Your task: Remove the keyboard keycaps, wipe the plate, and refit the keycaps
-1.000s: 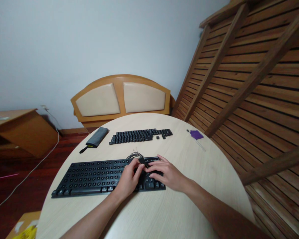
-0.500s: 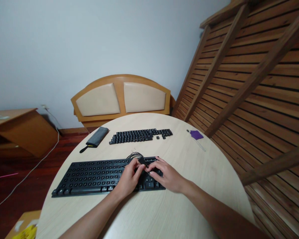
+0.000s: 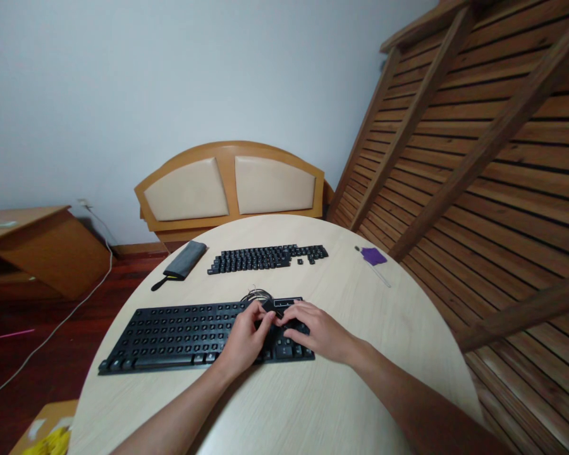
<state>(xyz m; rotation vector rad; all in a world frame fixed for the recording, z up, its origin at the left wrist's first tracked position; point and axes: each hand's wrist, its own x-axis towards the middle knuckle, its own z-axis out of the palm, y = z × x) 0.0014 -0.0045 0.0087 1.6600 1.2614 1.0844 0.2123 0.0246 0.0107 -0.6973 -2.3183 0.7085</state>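
Observation:
A black keyboard point(image 3: 180, 328) lies across the near part of the table, most of its keycaps off and its bare key posts showing. Over its right section, my left hand point(image 3: 246, 332) pinches a small dark piece point(image 3: 268, 306) that I cannot identify. My right hand point(image 3: 315, 328) meets it from the right with bent fingers close together at the same spot; what its fingertips grip is hidden. Some keycaps point(image 3: 284, 351) still sit on the keyboard below the hands. Behind it lies a coiled cable point(image 3: 256, 294).
On the round table point(image 3: 360, 392), loose black keycaps point(image 3: 256, 259) lie in rows at the back. A grey pouch point(image 3: 186, 260) is at left. A purple cloth point(image 3: 373, 256) and a thin brush-like stick point(image 3: 379, 275) lie at right. Wooden slats point(image 3: 455, 189) lean close on the right.
My right fingers have shifted slightly and bent more over the keyboard. My left hand has hardly moved, and the other things are where they were.

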